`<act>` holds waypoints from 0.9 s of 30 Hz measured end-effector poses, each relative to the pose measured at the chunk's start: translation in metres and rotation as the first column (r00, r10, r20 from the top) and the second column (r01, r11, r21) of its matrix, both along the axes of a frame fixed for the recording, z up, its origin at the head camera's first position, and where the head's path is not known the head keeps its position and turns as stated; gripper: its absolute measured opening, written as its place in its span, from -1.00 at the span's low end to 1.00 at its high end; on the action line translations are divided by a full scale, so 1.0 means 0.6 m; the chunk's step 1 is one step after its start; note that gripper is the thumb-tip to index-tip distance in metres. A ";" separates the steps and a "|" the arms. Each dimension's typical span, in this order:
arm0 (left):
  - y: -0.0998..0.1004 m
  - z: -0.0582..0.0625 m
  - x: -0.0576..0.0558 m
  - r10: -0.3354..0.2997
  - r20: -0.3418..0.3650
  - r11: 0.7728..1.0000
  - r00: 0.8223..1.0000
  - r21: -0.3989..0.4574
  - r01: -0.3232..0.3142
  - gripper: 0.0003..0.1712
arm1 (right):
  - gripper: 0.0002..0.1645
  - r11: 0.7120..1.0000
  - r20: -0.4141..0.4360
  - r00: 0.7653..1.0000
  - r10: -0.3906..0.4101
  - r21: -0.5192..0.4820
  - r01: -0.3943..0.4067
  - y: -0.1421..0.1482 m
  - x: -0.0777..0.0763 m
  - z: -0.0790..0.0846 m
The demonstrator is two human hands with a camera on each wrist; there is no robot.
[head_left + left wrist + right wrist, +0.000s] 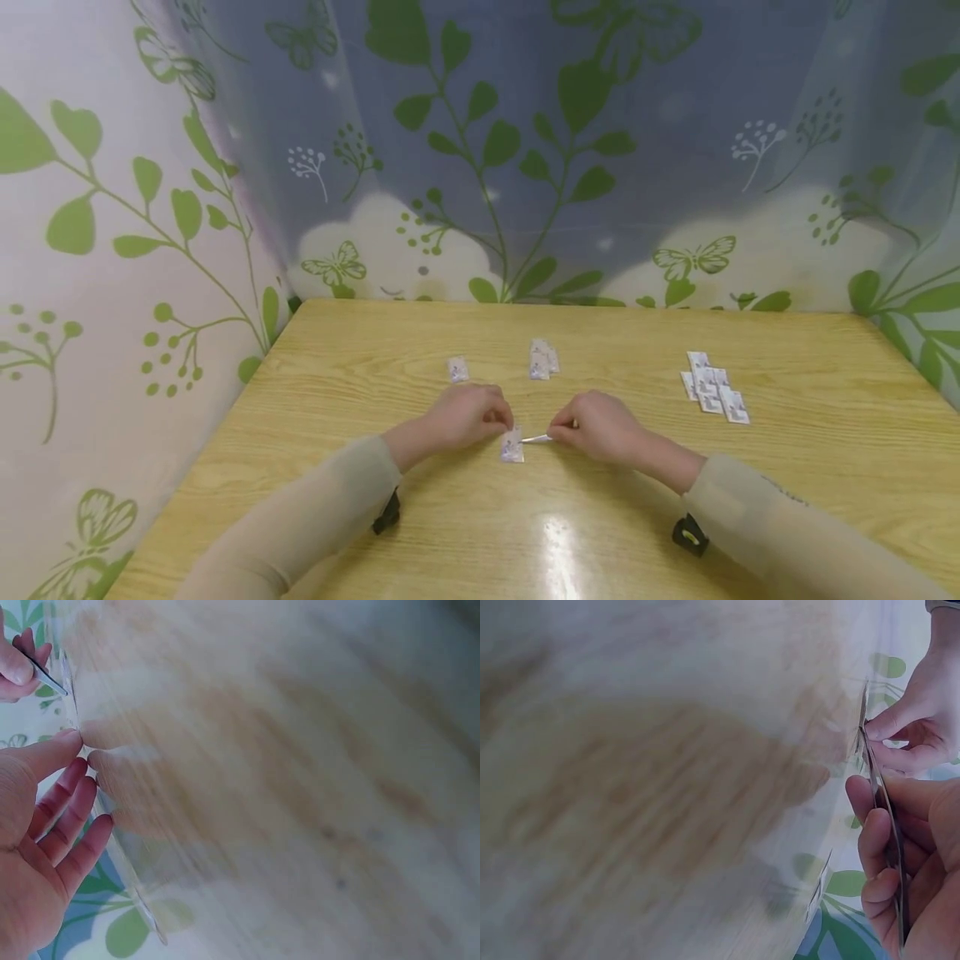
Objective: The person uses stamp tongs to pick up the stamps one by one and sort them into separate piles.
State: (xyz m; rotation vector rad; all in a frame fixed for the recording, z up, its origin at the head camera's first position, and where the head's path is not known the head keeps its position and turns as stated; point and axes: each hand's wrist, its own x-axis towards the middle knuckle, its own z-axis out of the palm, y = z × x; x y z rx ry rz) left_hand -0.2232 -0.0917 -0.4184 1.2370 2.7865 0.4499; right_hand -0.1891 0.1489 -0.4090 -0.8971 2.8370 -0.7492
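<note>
In the head view a small printed packet [512,447] lies on the table in front of the person. The left hand [468,414] has its fingertips at the packet's upper left edge. Its fingers are loosely extended, tips down on the tabletop, in the left wrist view [56,817]. From the other side the right hand [596,427] grips slim metal tweezers [536,438], whose tip meets the packet's right side. Along the right palm, the tweezers [895,855] run between thumb and curled fingers. Whether the tip pinches the packet is too small to tell.
On the wooden table [315,500], one packet [457,369] lies behind the left hand. A small overlapping group of packets [540,360] sits centre back, and a larger cluster [708,383] of several lies at right. Patterned cloth [465,208] hangs along the table's back edge.
</note>
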 end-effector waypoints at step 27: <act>-0.126 -0.005 -0.086 0.351 0.133 0.923 0.927 0.115 -0.366 -0.83 | -0.73 0.987 0.051 0.987 -0.155 -0.028 0.156 0.037 -0.108 0.046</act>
